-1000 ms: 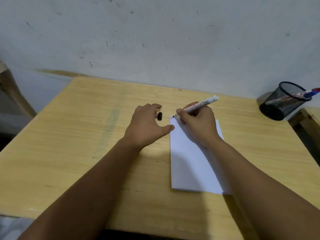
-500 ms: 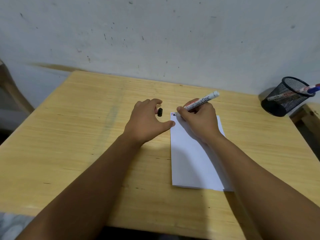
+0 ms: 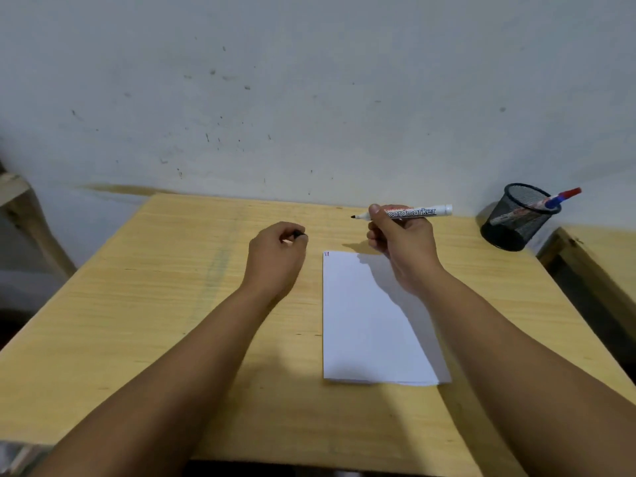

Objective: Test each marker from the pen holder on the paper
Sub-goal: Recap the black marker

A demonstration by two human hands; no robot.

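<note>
Dim, soft overhead light; faint shadows, edges bowed, slightly blurred.

White uncapped board marker [image 3: 411, 212]: horizontal, black tip leftward, raised above table. White rectangular paper sheet [image 3: 371, 325]: flat, small strokes at far-left corner. Black mesh pen holder [image 3: 516, 218]: far right, tilted, holding red- and blue-capped markers [image 3: 559, 198].

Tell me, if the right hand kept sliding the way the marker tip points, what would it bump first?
Probably nothing: the right hand holds the marker tip aimed left, above the table. The left hand sits lower and nearer, though depth is unclear.
</note>
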